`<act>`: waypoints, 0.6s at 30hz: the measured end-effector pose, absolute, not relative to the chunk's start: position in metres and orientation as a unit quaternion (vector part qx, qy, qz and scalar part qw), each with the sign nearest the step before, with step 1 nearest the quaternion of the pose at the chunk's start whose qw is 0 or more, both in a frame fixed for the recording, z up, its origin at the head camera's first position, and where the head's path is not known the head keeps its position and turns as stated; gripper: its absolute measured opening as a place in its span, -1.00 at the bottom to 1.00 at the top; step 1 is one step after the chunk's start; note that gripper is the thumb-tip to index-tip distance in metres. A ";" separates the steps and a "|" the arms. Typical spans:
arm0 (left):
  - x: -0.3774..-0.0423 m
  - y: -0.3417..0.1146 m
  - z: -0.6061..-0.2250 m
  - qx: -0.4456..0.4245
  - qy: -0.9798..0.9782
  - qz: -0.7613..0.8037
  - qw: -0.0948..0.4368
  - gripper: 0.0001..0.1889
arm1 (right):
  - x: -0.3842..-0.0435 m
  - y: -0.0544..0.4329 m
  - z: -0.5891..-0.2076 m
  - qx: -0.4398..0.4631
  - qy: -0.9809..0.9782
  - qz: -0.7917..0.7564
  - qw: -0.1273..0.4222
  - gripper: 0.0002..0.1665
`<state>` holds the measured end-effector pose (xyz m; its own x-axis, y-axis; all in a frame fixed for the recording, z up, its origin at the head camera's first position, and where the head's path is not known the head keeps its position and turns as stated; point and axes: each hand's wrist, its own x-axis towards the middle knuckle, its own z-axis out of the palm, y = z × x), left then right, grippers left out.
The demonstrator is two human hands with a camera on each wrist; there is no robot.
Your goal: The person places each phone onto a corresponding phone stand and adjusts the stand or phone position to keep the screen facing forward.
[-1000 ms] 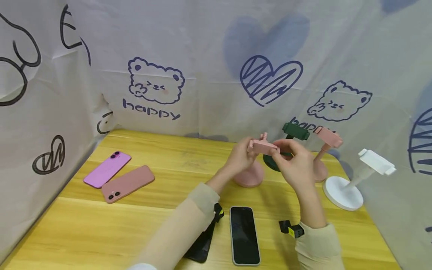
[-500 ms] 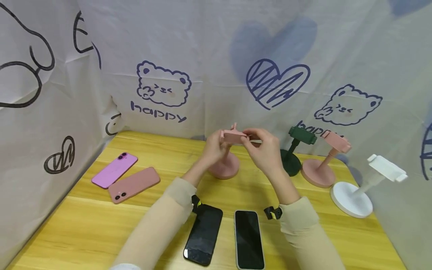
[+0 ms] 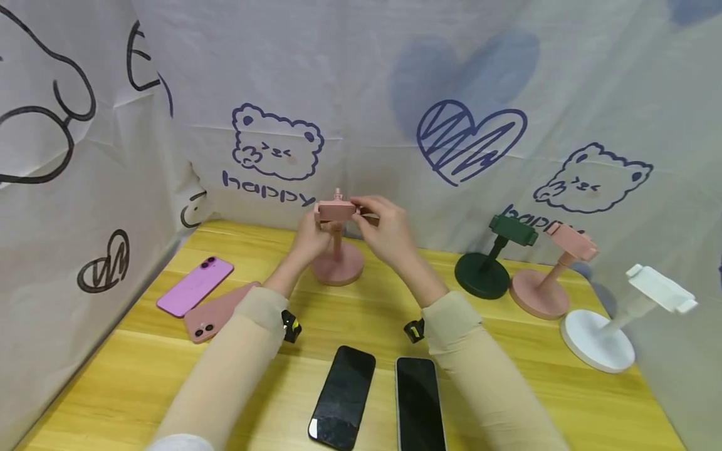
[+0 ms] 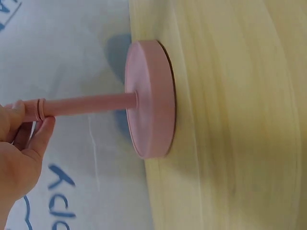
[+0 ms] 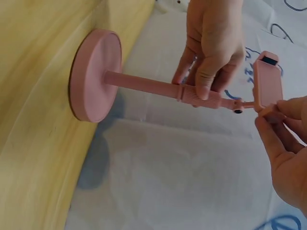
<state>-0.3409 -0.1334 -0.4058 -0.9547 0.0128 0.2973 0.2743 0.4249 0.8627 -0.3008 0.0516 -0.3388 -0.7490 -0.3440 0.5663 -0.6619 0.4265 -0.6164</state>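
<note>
A pink phone stand [image 3: 337,266] stands upright at the back of the table, between both hands. In the right wrist view, my left hand [image 5: 213,55] grips the ribbed collar of its pole with thumb and fingers. My right hand [image 3: 389,235] pinches one end of the stand's phone clamp [image 5: 269,84] between thumb and fingers. The round base [image 4: 152,100] is at the wooden tabletop; whether it touches cannot be told for certain. In the head view the clamp faces the camera and holds no phone.
A green stand [image 3: 482,275], another pink stand [image 3: 540,293] and a white stand [image 3: 598,341] line the right side. Two dark-screened phones, a black one [image 3: 342,398] and a pale-edged one [image 3: 420,404], lie in front. A purple phone [image 3: 195,287] and a pink phone [image 3: 211,316] lie left.
Both hands have carried the pink stand leftward, away from the green stand. My left forearm now covers part of the pink phone, and the black phone has come fully into view.
</note>
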 end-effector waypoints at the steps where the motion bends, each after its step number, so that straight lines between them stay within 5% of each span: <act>1: -0.342 -0.139 -0.406 -0.084 -0.835 -0.530 0.124 -0.53 | -0.303 0.046 -0.339 0.306 -0.825 0.439 0.179 -0.63; 18: -0.356 -0.218 -0.395 -0.053 -0.860 -0.483 0.153 -0.56 | -0.336 -0.025 -0.344 0.291 -0.813 0.486 0.137 -0.62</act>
